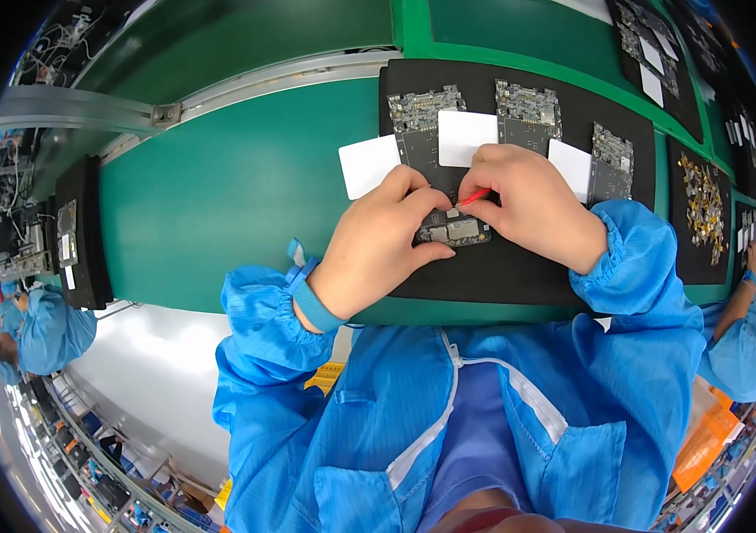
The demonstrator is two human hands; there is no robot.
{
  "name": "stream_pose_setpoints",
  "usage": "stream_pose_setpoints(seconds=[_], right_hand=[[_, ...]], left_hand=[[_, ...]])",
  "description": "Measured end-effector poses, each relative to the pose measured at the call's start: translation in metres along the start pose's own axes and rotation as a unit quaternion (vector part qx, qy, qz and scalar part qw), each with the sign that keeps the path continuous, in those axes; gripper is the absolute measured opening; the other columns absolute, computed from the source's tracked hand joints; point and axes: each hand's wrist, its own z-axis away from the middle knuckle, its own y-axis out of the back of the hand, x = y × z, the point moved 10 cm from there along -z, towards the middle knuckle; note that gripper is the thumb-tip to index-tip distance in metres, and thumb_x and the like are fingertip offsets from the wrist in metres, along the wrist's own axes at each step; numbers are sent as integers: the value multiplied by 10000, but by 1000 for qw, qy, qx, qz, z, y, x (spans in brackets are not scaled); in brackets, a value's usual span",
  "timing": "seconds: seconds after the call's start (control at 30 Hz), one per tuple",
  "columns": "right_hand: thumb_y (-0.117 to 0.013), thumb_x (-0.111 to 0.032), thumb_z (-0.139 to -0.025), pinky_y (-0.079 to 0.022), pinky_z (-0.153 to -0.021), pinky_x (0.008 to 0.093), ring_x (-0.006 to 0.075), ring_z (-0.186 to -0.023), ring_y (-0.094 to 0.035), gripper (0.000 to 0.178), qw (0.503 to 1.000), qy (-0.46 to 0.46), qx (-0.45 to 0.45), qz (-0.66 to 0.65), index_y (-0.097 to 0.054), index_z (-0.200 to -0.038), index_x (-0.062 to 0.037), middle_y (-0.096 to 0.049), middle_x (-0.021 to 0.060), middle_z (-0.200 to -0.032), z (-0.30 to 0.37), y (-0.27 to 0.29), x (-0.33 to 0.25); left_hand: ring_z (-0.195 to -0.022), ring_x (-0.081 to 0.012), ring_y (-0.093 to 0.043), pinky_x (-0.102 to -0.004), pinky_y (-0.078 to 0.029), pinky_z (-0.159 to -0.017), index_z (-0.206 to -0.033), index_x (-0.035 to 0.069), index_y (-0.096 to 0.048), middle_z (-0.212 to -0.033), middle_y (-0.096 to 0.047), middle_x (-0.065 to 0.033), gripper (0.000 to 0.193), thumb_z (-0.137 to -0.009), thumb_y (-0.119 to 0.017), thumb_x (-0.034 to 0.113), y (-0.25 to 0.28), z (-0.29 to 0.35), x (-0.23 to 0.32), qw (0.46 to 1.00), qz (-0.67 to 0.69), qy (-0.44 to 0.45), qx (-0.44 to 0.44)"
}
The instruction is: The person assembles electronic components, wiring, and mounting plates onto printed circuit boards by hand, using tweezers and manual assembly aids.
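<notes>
A dark circuit board [463,233] with silver metal shields lies on the black mat [520,271] in front of me. My left hand [378,233] grips its left end, thumb by the near edge and index finger by the far side. A slim red tool [476,196] is pinched between the thumb and fingers of my right hand [533,194]. The tool's tip is near the board's far edge, close to my left fingertips; what it touches there is too small to tell. The fingers partly cover the board.
Farther back on the mat are more circuit boards [527,108] and white cards [467,138]. To the right, small gold-coloured parts [703,209] lie heaped on another dark mat. A black mat with a board [68,233] stands far left. Co-workers in blue sit at both sides.
</notes>
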Motion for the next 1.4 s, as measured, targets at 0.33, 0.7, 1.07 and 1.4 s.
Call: stream_pose_setpoints(seconds=[0.33,0.7,1.07,1.4], right_hand=[[-712,-48,-722,-468,-672,412,304,-786,-577,80,1000,-3,7,23,-651,-773,-49,-567,101,-771,5,1,2],[-681,-66,-761,-469,-714,418,336,-816,-562,150,996,56,-58,37,-629,-897,-31,-551,126,-837,12,-4,-19],[-682,-128,-786,-446,-781,402,312,-874,-528,212,979,164,-47,110,-514,-878,-37,-525,116,-897,2,-13,-27],[-655,-126,-802,-441,-793,376,291,-845,-523,158,965,210,-95,127,-537,-876,-51,-526,84,-855,4,-24,-35]], left_hand=[[-840,-292,-608,-357,-513,-723,-1029,64,-639,-993,-561,-92,438,-637,-835,69,-7,-1,-6,1000,9,12,-11],[-836,-308,-595,-367,-503,-718,-1001,47,-640,-969,-544,-109,388,-654,-815,42,-13,5,-8,999,30,0,-27],[-862,-307,-599,-381,-508,-736,-1103,25,-578,-958,-542,-124,540,-631,-836,66,-8,5,-10,1000,23,11,7],[-871,-334,-601,-387,-505,-735,-1084,-12,-566,-969,-555,-146,538,-623,-835,54,-9,8,-11,999,28,13,29]])
